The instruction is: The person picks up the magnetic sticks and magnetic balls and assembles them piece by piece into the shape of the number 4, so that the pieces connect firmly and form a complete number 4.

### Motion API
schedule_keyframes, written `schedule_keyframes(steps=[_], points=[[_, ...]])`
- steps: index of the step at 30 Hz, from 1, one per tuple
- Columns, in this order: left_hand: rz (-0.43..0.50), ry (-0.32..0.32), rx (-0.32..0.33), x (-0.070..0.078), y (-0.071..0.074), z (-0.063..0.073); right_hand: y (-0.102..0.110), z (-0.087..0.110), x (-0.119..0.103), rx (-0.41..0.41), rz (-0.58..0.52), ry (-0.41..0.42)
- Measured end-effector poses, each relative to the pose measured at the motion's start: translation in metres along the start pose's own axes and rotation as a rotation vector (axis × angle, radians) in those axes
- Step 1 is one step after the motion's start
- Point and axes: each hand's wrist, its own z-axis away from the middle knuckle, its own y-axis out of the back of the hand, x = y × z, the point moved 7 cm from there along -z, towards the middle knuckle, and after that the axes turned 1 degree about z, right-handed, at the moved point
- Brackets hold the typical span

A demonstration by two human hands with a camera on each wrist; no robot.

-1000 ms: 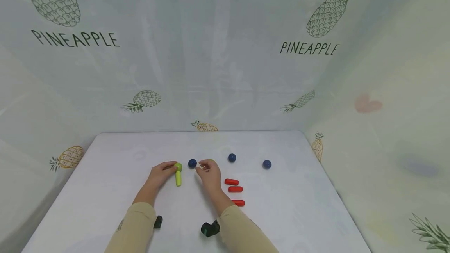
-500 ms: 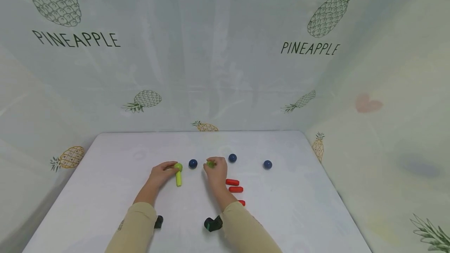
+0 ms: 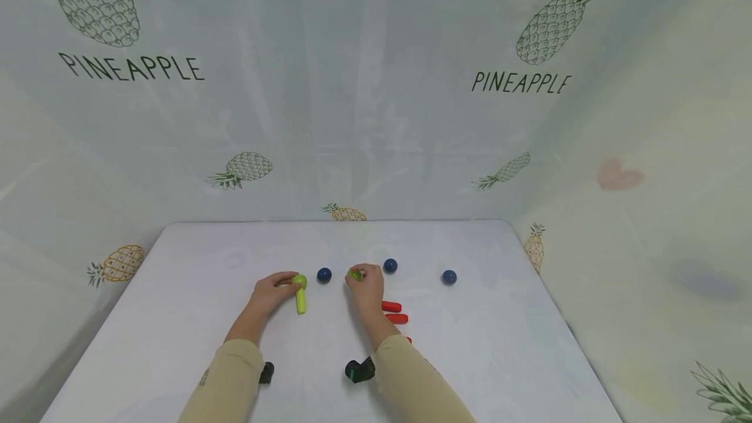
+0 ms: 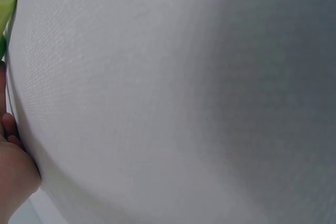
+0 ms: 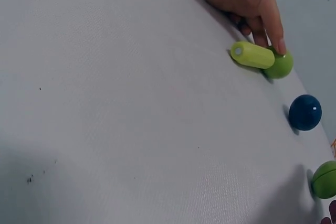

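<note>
My left hand (image 3: 271,290) pinches a light-green ball (image 3: 300,281) between thumb and fingers. A yellow-green rod (image 5: 252,55) lies with one end against that ball; its free end shows a small grey disc. In the left wrist view, only the edge of the left hand (image 4: 16,166) and part of the rod (image 4: 6,3) show. To the right, my right hand (image 3: 367,286) holds a second green ball (image 3: 355,275), fingers curled over it and thumb at its left side. This ball (image 5: 324,179) has a thin seam line. Between the hands sits a dark blue ball (image 3: 324,275).
Two more blue balls, one near the right hand (image 3: 390,266) and one farther right (image 3: 449,277), rest on the white table (image 3: 499,358). Red rods (image 3: 397,319) lie partly behind the right forearm. Dark angular pieces (image 3: 360,371) sit by both sleeves. Pineapple-print cloth surrounds the table.
My right hand has moved right, away from the middle blue ball, and its fingers have closed around the second green ball. The left hand stays on its ball.
</note>
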Motion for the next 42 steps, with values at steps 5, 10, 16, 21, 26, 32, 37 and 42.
schedule_keyframes(steps=[5, 10, 16, 21, 26, 32, 37, 42], points=[[-0.01, -0.005, -0.001, 0.0015, 0.0004, 0.0016, -0.0004, 0.0004, 0.0005, 0.0, 0.03, -0.015], [-0.004, -0.001, 0.0, 0.0, 0.0002, 0.0007, -0.0016, -0.0001, 0.0025, -0.001, 0.039, -0.036], [0.006, 0.005, 0.003, -0.0003, 0.0004, 0.0006, -0.0034, -0.0012, 0.005, -0.004, 0.051, -0.044], [0.006, 0.023, -0.008, 0.0, -0.0003, 0.0013, -0.0042, -0.0023, 0.0058, -0.01, 0.076, -0.036], [-0.011, 0.033, -0.005, 0.0009, 0.0003, 0.0016, -0.0042, -0.003, 0.0059, -0.022, 0.077, -0.034], [0.011, 0.016, -0.012, 0.0016, -0.0011, 0.0026, -0.0036, -0.0017, 0.0042, -0.022, 0.055, -0.037], [0.029, 0.011, -0.01, 0.0004, -0.0012, 0.0027, -0.0054, 0.0011, 0.0041, -0.03, 0.02, -0.038], [0.016, 0.014, -0.005, 0.0013, 0.0004, 0.0032, -0.0084, 0.0045, 0.0065, -0.04, 0.003, -0.037]])
